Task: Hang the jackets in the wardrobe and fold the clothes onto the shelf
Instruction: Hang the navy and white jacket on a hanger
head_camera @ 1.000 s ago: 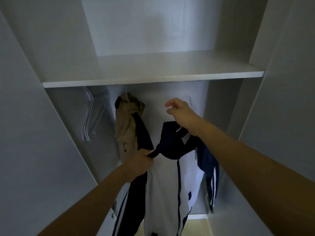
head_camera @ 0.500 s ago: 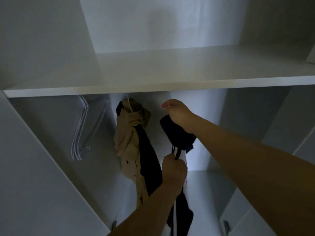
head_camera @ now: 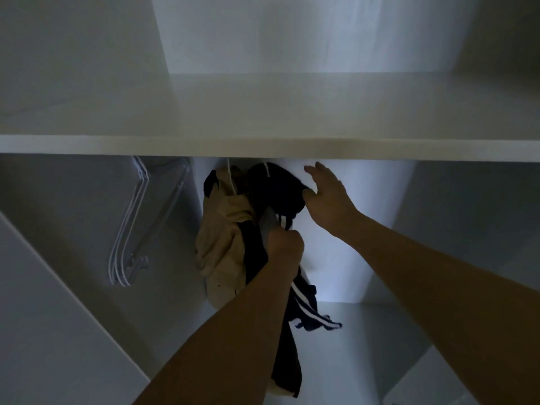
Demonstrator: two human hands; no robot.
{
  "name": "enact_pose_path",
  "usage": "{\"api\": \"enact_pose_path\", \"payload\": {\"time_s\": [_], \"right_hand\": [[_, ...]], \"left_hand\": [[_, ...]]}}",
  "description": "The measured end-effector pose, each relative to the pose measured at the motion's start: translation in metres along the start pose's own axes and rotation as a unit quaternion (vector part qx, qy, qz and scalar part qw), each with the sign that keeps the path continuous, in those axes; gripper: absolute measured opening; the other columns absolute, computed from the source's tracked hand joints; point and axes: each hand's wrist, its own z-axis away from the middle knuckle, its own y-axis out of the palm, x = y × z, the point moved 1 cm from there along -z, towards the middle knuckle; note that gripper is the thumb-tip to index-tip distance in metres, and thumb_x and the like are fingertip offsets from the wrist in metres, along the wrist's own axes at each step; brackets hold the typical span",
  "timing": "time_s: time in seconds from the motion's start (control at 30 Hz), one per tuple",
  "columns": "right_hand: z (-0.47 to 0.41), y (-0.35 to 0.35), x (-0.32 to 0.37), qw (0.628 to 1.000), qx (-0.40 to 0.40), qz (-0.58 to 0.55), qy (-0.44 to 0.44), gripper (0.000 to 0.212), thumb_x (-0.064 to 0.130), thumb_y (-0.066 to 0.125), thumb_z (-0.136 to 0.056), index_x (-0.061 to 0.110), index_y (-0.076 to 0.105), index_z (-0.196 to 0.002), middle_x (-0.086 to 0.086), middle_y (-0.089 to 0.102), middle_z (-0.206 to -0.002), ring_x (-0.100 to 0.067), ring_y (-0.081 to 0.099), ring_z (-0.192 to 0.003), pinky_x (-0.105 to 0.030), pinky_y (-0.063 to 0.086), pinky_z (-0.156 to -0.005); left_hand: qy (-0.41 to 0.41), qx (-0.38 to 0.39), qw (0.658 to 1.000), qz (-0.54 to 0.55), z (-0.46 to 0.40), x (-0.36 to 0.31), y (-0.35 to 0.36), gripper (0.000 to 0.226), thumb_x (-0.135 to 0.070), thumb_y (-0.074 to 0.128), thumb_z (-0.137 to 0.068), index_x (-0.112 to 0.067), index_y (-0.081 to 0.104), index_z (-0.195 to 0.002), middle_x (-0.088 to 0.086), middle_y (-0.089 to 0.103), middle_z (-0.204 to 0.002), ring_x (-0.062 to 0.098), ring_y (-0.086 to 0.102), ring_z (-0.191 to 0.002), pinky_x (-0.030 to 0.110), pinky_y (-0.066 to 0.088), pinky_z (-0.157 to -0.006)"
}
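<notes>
While the navy jacket (head_camera: 274, 197) hangs just under the shelf (head_camera: 263, 147) at the middle of the frame, touching the tan jacket (head_camera: 225, 235) to its left, the left hand (head_camera: 285, 247) clenches a fold of its fabric and the right hand (head_camera: 324, 194) rests loose-fingered against its collar. Hanging looks nearly done; whether the hook sits on the rail is hidden. Next both hands would let go. Spare hangers (head_camera: 128, 229) wait at left.

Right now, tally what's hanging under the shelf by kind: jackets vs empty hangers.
Jackets: 2, the tan jacket and the navy and white jacket.
Empty hangers: a bunch of white hangers, about 3; exact count unclear.
Total: about 5.
</notes>
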Motion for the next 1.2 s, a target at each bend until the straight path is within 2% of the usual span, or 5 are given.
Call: {"api": "enact_pose_path", "payload": {"time_s": [0.13,0.33,0.5,0.7,1.2], "right_hand": [[0.021,0.002,-0.009,0.997,0.068,0.007,0.047,0.055,0.016,0.046,-0.098,0.015,0.028,-0.15,-0.005,0.015,-0.161,-0.019,0.015,-0.147,-0.035,0.011,-0.121],[0.102,-0.033,-0.004,0.988,0.091,0.01,0.128,0.06,0.017,0.047,-0.096,0.015,0.025,-0.152,-0.005,0.024,-0.158,-0.022,0.033,-0.141,-0.034,0.026,-0.116],[0.196,-0.069,-0.005,0.978,0.04,0.052,0.197,0.059,0.017,0.052,-0.094,0.014,0.03,-0.149,-0.006,0.03,-0.155,-0.024,0.034,-0.139,-0.034,0.028,-0.116],[0.306,-0.119,-0.014,0.945,-0.016,0.116,0.306,0.059,0.016,0.051,-0.094,0.01,0.031,-0.149,-0.011,0.034,-0.152,-0.028,0.04,-0.135,-0.03,0.031,-0.111],[0.614,-0.187,0.056,0.798,-0.225,0.153,0.538,0.056,0.017,0.05,-0.091,0.014,0.037,-0.146,-0.003,0.037,-0.151,-0.021,0.043,-0.132,-0.031,0.033,-0.111]], "left_hand": [[0.065,0.058,0.953,-0.29,0.005,0.002,-0.015,0.024,-0.005,0.042,-0.103,-0.002,0.056,-0.123,0.01,0.058,-0.13,0.024,0.053,-0.123,0.029,0.04,-0.099],[0.111,-0.016,0.981,-0.159,0.071,-0.014,-0.034,0.026,-0.009,0.043,-0.102,0.004,0.052,-0.123,0.021,0.057,-0.124,0.031,0.056,-0.113,0.032,0.046,-0.094],[0.328,-0.026,0.887,-0.322,0.135,-0.004,-0.031,0.043,-0.031,0.038,-0.104,-0.004,0.043,-0.137,0.014,0.05,-0.136,0.028,0.049,-0.121,0.034,0.04,-0.102],[0.49,0.055,0.8,-0.342,0.185,-0.01,0.019,0.044,-0.037,0.036,-0.102,-0.011,0.046,-0.137,0.005,0.054,-0.132,0.023,0.051,-0.116,0.03,0.04,-0.097],[0.709,0.291,0.591,-0.253,0.456,-0.045,0.116,0.041,-0.028,0.041,-0.1,-0.008,0.048,-0.136,0.01,0.052,-0.136,0.029,0.049,-0.121,0.036,0.04,-0.1]]}}
